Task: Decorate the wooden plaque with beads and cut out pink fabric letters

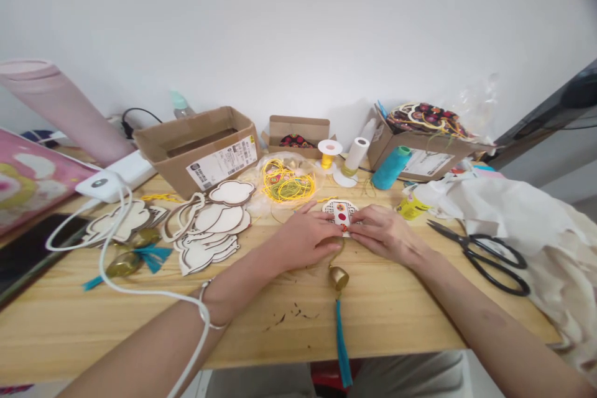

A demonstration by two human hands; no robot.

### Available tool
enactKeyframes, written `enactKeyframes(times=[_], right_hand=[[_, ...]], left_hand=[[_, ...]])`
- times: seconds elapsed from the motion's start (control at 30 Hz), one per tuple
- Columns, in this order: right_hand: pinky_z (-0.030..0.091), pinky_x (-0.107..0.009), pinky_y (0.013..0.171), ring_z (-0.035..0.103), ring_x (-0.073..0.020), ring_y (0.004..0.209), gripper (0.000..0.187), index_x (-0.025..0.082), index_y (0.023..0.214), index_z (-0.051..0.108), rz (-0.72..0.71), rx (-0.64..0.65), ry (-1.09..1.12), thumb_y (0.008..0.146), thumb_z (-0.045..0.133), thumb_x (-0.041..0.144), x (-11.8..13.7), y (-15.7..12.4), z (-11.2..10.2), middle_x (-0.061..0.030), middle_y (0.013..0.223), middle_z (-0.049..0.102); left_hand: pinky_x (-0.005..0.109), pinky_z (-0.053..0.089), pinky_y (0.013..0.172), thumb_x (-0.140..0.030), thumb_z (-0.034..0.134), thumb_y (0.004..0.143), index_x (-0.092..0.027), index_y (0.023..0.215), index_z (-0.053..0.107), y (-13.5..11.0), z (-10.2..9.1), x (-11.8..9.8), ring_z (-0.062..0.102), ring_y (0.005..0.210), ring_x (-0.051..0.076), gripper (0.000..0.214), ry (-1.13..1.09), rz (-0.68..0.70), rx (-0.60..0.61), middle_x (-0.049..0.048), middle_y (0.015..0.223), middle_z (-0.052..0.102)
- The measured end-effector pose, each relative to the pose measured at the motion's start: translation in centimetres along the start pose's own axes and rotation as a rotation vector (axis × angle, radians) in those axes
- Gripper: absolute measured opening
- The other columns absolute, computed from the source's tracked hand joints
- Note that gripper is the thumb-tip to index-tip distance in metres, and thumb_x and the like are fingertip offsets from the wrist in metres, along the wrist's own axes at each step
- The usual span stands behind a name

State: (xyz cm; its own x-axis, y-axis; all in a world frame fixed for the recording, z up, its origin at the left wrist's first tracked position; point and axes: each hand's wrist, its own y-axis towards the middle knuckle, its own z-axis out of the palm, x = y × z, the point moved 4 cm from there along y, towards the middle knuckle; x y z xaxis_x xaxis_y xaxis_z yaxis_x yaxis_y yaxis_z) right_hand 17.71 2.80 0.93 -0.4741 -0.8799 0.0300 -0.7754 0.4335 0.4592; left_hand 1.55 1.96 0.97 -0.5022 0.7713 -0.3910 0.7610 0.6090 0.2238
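A small pale wooden plaque (342, 216) with dark fretwork-like patterns and a red dot lies on the table in front of me. My left hand (305, 237) grips its left side, fingers pressed near the lower edge. On the right side my right hand (385, 233) pinches it by the lower corner, where small orange-red beads show. From the plaque's bottom a cord runs to a brass bell (338, 277), with a blue tassel (342, 345) hanging over the table's front edge. The fingertips partly cover the plaque.
Cloud-shaped wooden pieces (221, 217) and brass bells (124, 264) lie left, under a white cable (140, 291). Cardboard boxes (219, 158), a bag of yellow cord (286, 183) and a teal thread spool (390, 168) stand behind. Black scissors (485, 255) and white cloth (508, 211) lie right.
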Motion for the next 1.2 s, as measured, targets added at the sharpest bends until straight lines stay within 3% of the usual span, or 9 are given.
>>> enactKeyframes(times=[0.87,1.2], right_hand=[[0.049,-0.03,0.068,0.055,-0.0176,0.084,0.019,0.02,0.096,0.063,0.095,-0.001,0.102,0.08,0.052,0.02,0.3,-0.19,0.15,-0.0084,0.09,0.06],[0.049,-0.029,0.066,0.056,-0.0163,0.081,0.014,0.019,0.087,0.063,0.171,-0.01,0.19,0.079,0.052,0.02,0.29,-0.18,-0.07,-0.0092,0.093,0.056]], left_hand=[[0.044,0.015,0.103,-0.033,0.044,0.084,-0.024,0.096,0.06,-0.26,0.1,-0.2,0.05,0.11,0.019,0.022,0.014,0.009,-0.008,0.0007,0.103,0.066],[0.044,0.015,0.104,-0.034,0.044,0.084,-0.024,0.093,0.06,-0.24,0.01,-0.3,0.05,0.109,0.019,0.021,0.021,-0.003,0.0,0.0005,0.101,0.066]])
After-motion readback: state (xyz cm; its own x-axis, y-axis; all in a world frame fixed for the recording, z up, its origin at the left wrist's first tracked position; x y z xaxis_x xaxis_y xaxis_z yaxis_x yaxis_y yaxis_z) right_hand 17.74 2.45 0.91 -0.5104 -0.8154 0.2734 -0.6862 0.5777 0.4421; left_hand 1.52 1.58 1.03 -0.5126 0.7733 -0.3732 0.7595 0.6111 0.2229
